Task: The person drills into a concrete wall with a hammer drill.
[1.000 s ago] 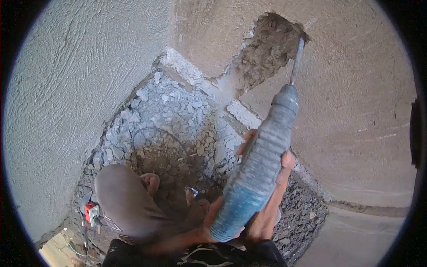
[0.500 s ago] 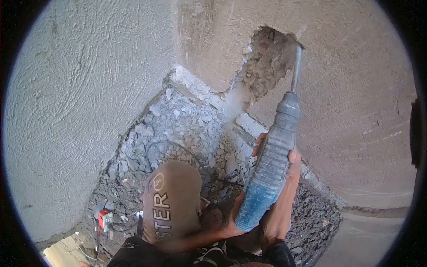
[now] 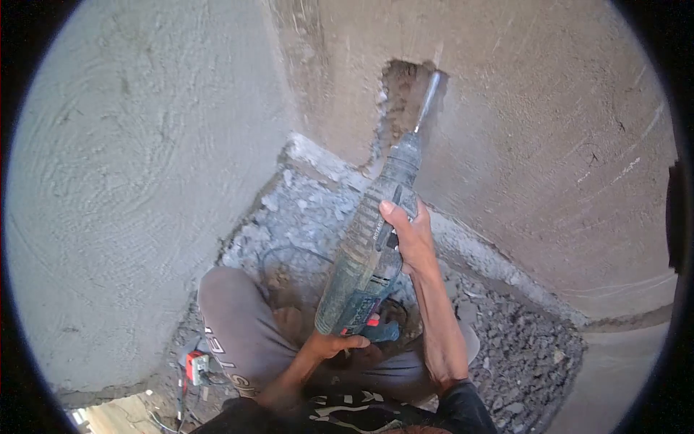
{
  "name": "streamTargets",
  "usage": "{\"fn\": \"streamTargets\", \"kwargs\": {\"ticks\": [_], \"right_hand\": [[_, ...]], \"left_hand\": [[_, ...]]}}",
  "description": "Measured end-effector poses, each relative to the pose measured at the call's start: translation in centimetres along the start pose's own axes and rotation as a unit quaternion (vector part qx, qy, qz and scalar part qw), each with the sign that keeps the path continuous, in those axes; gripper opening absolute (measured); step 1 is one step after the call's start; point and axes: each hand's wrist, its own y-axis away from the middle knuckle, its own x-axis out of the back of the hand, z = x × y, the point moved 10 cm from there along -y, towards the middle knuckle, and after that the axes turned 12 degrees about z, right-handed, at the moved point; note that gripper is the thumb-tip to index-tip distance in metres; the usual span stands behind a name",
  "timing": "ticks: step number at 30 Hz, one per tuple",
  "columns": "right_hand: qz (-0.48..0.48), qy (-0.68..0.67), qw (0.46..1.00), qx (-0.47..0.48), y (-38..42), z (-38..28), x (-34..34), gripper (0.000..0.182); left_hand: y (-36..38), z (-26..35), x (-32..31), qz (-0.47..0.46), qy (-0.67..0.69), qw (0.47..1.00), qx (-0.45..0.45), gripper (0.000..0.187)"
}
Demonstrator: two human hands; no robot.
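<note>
A dusty blue-grey rotary hammer drill [image 3: 358,249] slants across my lap, its nose up toward the wall. My right hand [image 3: 412,235] wraps around the front of its body, thumb on top. At the rear end, beside the red switch [image 3: 373,320], my left hand [image 3: 336,345] is closed on the drill, with some fingers hidden beneath it. The metal chisel bit [image 3: 429,100] reaches the upper right edge of a rough hole [image 3: 402,98] broken through the wall plaster.
Broken plaster chunks [image 3: 303,210] fill the corner beneath the hole, and dark rubble [image 3: 520,362] lies to the right. A cable [image 3: 289,249] loops over the debris. A red and white plug or socket [image 3: 196,367] lies lower left, beside my knee [image 3: 231,296]. A rough grey wall [image 3: 137,195] rises on the left.
The drill has rolled, showing its labelled side and red switch, and its body sits further left. My right hand now shows on top of the body. My knee has shifted left.
</note>
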Motion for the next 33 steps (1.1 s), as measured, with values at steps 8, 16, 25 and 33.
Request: {"fn": "streamTargets", "kwargs": {"ticks": [8, 16, 25, 33], "right_hand": [[-0.082, -0.116, 0.986, -0.090, 2.7, 6.6, -4.1, 0.094], [-0.182, -0.292, 0.922, -0.177, 3.7, 5.4, -8.0, 0.079], [-0.099, -0.358, 0.914, -0.162, 4.3, 2.0, -8.5, 0.068], [-0.128, -0.466, 0.864, -0.141, 2.7, -3.1, -11.8, 0.071]], "left_hand": [[4.3, 1.7, 5.2, 0.128, -0.087, 0.986, -0.059, 0.065], [6.8, 5.0, 8.2, 0.257, -0.375, 0.861, -0.226, 0.080], [10.6, 11.9, 8.7, 0.298, -0.459, 0.790, -0.277, 0.091], [13.0, 22.8, 4.1, 0.288, -0.646, 0.615, -0.348, 0.092]]}}
